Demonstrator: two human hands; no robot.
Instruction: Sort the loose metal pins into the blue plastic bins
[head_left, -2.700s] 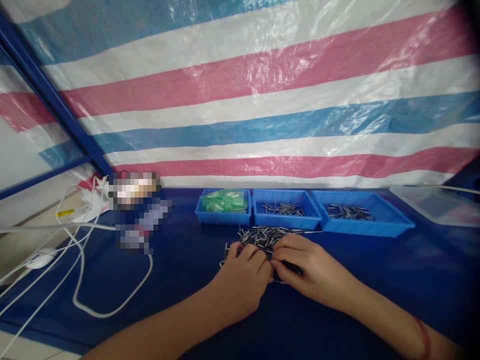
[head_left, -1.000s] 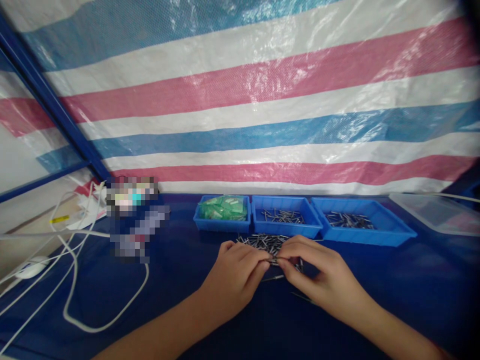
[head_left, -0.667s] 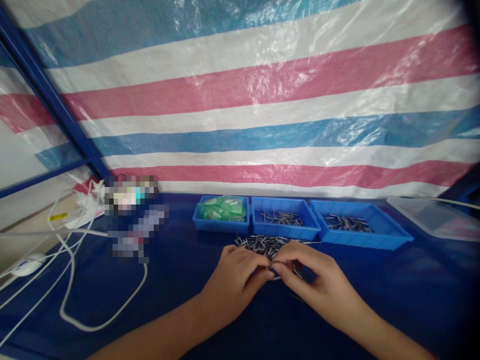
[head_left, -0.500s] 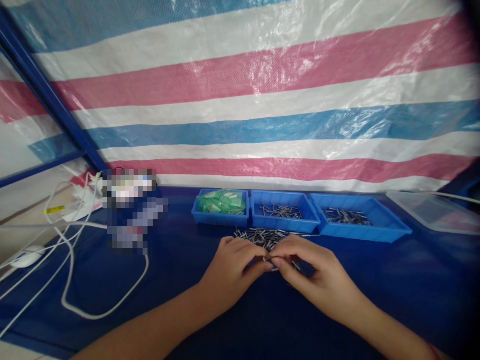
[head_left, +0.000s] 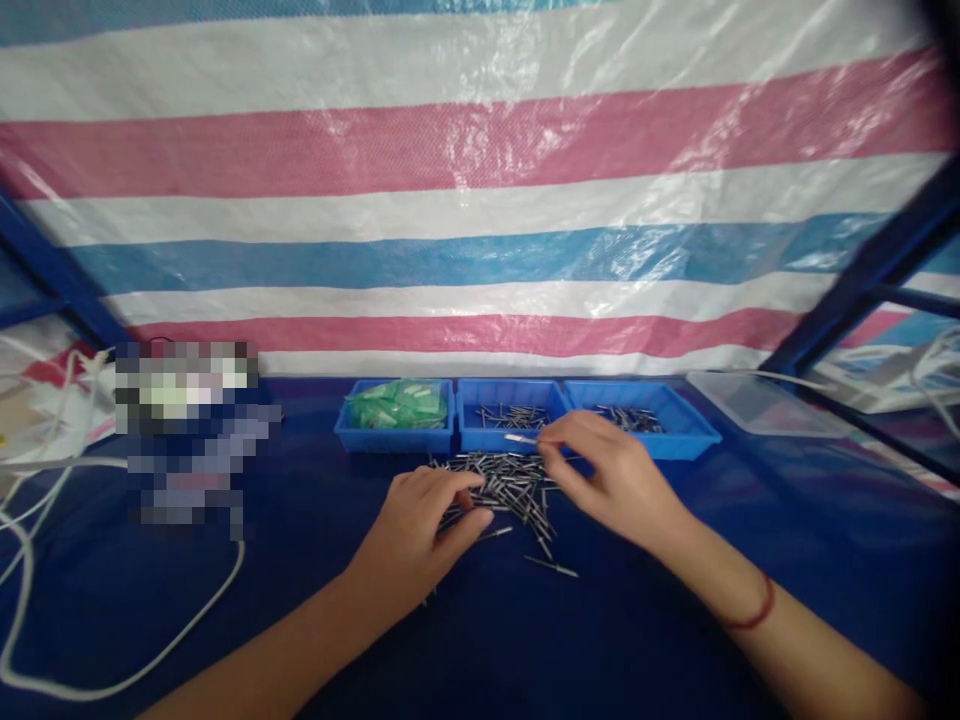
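Between the thumb and forefinger of my right hand is a blind rivet, its pale end pointing left. That hand is raised in front of the middle blue bin, which has loose rivets in it. My left hand rests low at the left side of a pile of rivets, thumb and forefinger apart with nothing visible between them. One loose rivet lies on the dark blue tabletop in front of the pile. The right blue bin also contains rivets, partly hidden behind my right hand.
Green plastic packets fill the left blue bin. A clear plastic lid lies at the back right. White cables loop over the left side of the table. Behind everything hangs a striped plastic sheet.
My hands have come apart. The right one has risen toward the middle bin with a rivet, while the left has opened beside the pile. The camera view has turned to the right.
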